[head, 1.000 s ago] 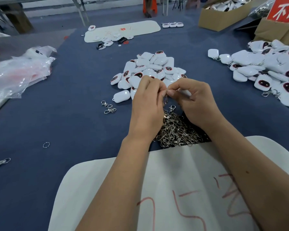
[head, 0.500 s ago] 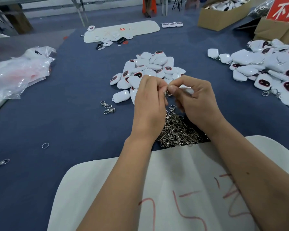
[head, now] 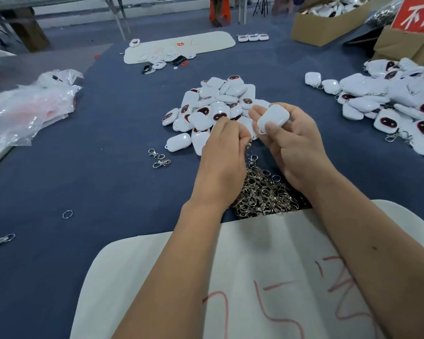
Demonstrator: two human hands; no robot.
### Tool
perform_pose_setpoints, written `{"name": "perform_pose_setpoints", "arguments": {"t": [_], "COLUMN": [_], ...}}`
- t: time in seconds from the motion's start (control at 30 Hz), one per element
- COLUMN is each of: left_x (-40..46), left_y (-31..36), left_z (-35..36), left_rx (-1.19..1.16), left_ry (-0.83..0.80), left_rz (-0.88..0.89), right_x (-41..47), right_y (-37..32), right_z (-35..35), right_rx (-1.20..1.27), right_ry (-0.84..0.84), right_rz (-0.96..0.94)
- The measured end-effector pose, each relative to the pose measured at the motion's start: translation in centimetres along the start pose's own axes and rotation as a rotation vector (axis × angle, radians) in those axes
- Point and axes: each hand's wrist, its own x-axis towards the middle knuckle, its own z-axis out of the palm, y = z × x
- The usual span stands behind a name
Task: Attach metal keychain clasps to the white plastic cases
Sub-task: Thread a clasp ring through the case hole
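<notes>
mid-frame, the right hand (head: 295, 143) grasps one white case (head: 273, 118), the left hand (head: 224, 145) pinches a clasp (head: 249, 144), unjoined; the centre pile (head: 213, 106) waits, the right-edge pile (head: 389, 99) looks clasped.

The table (head: 83, 182) wears dark blue cloth. The cases (head: 213, 104) are white, some with dark red-rimmed ovals. The clasps (head: 262, 194) are silvery metal. A white board (head: 157, 277) bears red scrawl. The cardboard box (head: 313, 28) is tan; the sign (head: 416, 15) is red with white characters.
</notes>
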Motion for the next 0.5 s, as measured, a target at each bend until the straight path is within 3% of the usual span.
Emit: {"name": "perform_pose_setpoints", "arguments": {"t": [0.13,0.27,0.5], "left_x": [0.07,0.06,0.07], "left_y": [-0.06,-0.08,-0.02], "left_z": [0.13,0.19,0.07], "left_rx": [-0.003,0.018,0.043], "left_ry": [-0.033,-0.048,-0.06], "left_rz": [-0.002,0.002,0.014], "right_x": [0.2,-0.07,-0.45], "right_y": [-0.04,0.01,0.0], "right_z": [-0.47,-0.62,-0.34], "right_rx": [-0.052,-0.264,-0.347], "right_ry": [0.033,-0.022,0.098], "right_rz": [-0.013,-0.106,-0.182]}}
